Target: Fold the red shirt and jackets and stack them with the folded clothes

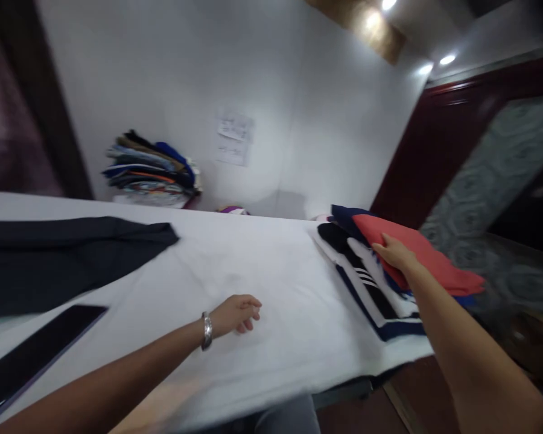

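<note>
Right hand [393, 253] on red cloth [416, 241], atop clothes pile [366, 283], surface [271, 259] right end; grip: cannot tell. Left hand [235, 314]: fingers loosely open, empty. Apparent step: handling pile; next calls for pinching 1 layer.

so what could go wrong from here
Two or three things, perhaps. The red cloth that the right hand touches lies atop a stack of clothes at the right end of the table, so a tug might slide pieces off. The left arm reaches in near what looks like a phone and could bump it. The uneven pile by the wall might slump.
</note>
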`<control>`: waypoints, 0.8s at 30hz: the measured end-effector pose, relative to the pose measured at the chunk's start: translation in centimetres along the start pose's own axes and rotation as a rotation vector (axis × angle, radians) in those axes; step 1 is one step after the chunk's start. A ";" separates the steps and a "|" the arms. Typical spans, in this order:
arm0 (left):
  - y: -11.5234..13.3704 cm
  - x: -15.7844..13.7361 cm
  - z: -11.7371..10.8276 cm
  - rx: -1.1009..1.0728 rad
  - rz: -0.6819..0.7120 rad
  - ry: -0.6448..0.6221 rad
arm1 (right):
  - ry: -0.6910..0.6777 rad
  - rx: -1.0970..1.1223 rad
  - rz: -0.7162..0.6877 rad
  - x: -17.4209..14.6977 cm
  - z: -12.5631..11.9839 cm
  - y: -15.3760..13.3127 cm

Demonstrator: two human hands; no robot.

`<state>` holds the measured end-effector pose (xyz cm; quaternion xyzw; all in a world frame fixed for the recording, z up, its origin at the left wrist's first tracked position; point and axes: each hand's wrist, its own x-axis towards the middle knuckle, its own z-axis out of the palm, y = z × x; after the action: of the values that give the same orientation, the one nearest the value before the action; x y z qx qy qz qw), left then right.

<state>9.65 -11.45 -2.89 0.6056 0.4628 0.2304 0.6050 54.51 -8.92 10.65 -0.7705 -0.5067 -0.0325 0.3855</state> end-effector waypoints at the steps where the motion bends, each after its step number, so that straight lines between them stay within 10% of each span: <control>1: -0.6 -1.0 -1.4 -0.014 -0.004 0.049 | -0.027 -0.209 -0.063 -0.5 0.5 0.0; 6: -2.8 -5.5 -7.9 -0.031 0.009 0.309 | 0.074 -0.427 -0.540 -3.4 6.4 0.7; 14: -4.6 -11.4 -19.9 0.940 -0.099 0.906 | -0.690 0.264 -0.472 -15.9 20.4 -4.8; 24: -8.9 -13.9 -28.0 1.166 -0.391 0.949 | -0.912 0.352 -0.867 -23.9 26.0 -15.5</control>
<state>-22.79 -10.03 -2.83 0.5700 0.8172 0.0734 -0.0444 21.58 -7.79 -9.42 -0.3583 -0.8819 0.2286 0.2041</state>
